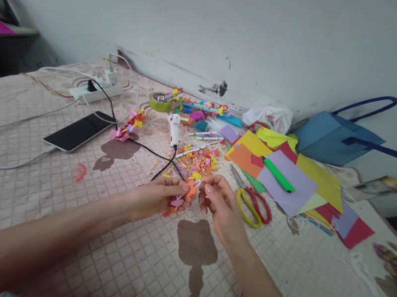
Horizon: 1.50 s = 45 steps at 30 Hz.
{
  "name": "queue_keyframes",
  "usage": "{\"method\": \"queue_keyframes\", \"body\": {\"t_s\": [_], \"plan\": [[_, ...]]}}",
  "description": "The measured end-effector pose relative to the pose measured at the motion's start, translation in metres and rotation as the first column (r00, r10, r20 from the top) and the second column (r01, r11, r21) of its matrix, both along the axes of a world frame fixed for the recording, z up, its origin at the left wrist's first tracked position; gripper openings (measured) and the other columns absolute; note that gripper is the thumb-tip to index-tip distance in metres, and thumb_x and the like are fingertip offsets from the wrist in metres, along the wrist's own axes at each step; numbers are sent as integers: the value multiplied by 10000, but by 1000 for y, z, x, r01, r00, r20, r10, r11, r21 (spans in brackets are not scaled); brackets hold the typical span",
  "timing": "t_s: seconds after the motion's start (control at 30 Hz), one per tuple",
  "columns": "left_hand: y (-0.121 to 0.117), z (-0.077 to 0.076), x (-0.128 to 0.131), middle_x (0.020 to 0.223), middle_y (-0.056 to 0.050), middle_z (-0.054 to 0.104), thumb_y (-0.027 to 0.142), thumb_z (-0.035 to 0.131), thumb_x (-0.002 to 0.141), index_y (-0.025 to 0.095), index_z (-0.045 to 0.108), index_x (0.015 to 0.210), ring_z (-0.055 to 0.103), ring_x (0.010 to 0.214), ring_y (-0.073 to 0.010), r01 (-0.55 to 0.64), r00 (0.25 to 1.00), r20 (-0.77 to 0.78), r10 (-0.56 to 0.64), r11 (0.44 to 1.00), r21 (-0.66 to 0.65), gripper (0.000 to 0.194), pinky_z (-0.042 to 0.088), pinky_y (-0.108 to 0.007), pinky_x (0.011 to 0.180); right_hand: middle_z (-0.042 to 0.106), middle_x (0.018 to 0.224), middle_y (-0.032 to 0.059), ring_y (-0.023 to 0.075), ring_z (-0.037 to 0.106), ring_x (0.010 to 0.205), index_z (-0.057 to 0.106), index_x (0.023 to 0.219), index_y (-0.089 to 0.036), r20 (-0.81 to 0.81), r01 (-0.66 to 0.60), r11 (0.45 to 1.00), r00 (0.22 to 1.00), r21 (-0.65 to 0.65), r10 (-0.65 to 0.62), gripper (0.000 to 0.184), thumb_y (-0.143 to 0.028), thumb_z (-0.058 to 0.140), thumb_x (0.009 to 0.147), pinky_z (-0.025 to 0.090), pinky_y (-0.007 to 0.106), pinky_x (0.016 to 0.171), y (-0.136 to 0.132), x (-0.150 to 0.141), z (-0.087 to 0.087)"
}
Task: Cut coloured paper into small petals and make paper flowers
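Left hand (164, 194): thumb and fingers pinch paper cutouts (191, 191), located over quilted cloth (127, 267). Right hand (222, 208): fingers curled, fingertips beside white loop (197, 184) at cutouts; grip on loop cannot be told. Far-side boundary: paper scraps (199, 163). Right-side boundary: scissors (256, 209), handles near right hand. Widest room for movement: cloth span toward near frame edge.

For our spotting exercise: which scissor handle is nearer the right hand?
The yellow handle, close beside the right hand; the red handle lies farther right, beyond it.
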<state>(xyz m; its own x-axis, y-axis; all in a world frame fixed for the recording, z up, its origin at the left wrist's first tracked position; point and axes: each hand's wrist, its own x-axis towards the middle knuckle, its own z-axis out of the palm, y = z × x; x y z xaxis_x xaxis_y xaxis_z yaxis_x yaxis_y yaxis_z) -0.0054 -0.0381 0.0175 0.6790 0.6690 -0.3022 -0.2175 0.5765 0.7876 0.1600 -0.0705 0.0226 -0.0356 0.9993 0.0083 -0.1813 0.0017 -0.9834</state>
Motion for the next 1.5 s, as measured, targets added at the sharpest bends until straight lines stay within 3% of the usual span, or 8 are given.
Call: {"method": "queue_keyframes", "body": {"t_s": [0.23,0.53,0.77,1.03,1.2,1.5], "plan": [[1,-5,0,642,-17,583,359,695,747,120,617,751,471,479,-67,9,1000,28,-9,1000,3,251,284,-195,403,500,798,-10,96,452,591,502,854,-217,27,-75,997,997,19,75,168,-287,626,767,365,200,447,-2,-3,-3],[0,-5,1,602,1,557,366,688,754,121,602,729,464,497,-72,-11,1000,26,10,1000,26,261,298,-197,430,522,912,1,124,537,764,461,951,-246,182,-37,994,983,107,16,212,-178,574,785,441,221,580,-6,-3,-3],[-1,-9,0,659,1,594,363,712,730,123,601,736,486,529,-74,-80,992,-79,93,986,149,265,361,-210,513,532,986,28,167,553,903,448,1016,-256,289,-28,983,957,180,-26,266,-182,565,789,485,294,726,-9,-8,-2],[-2,-8,0,717,-11,617,364,695,733,120,619,754,507,605,-87,-94,977,-163,136,965,246,257,384,-214,584,527,1010,33,174,549,943,447,1046,-259,297,-2,988,954,156,-45,289,-176,563,794,485,297,742,-9,-7,-5],[-1,-9,0,684,-9,601,387,666,742,126,611,774,509,584,-99,-62,965,-212,155,919,390,269,381,-220,555,537,1038,39,181,547,980,477,1093,-259,353,-8,987,935,159,-49,326,-165,557,791,481,313,790,-9,-6,-7],[0,-10,-2,707,-25,611,352,611,775,121,614,768,550,659,-122,-32,960,-224,170,857,514,232,426,-237,627,538,994,40,173,545,914,560,940,-233,460,-62,954,884,294,-84,188,-120,528,793,490,280,702,-8,-6,-5]]}}
